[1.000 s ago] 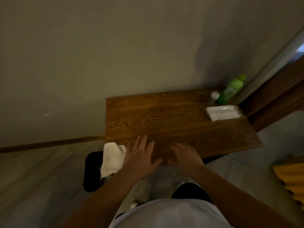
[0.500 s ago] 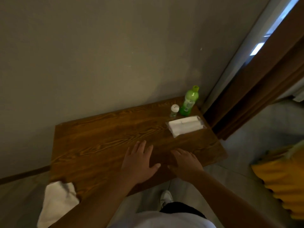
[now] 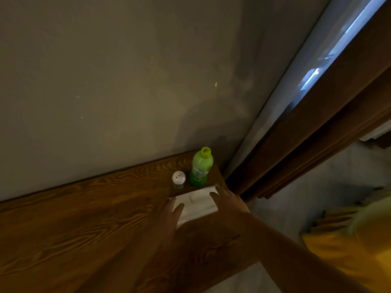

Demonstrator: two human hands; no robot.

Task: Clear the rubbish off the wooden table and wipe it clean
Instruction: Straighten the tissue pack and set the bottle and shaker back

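A white tissue pack [image 3: 197, 203] lies near the right end of the wooden table [image 3: 74, 220]. My left hand [image 3: 169, 212] rests against its left side with fingers apart. My right hand [image 3: 229, 199] lies on its right edge, fingers spread. Neither hand is closed around the pack. Behind the pack stand a green plastic bottle [image 3: 201, 168] with a yellow cap and a small clear bottle with a white cap [image 3: 179, 178], both upright by the wall.
A grey wall runs along the table's back edge. A brown wooden door frame [image 3: 317, 127] stands right of the table's end. Something yellow [image 3: 349, 256] lies on the pale floor at the lower right.
Both hands have moved from the table's front edge to the right onto the tissue pack. The view has swung right, so the white cloth at the left is out of sight.
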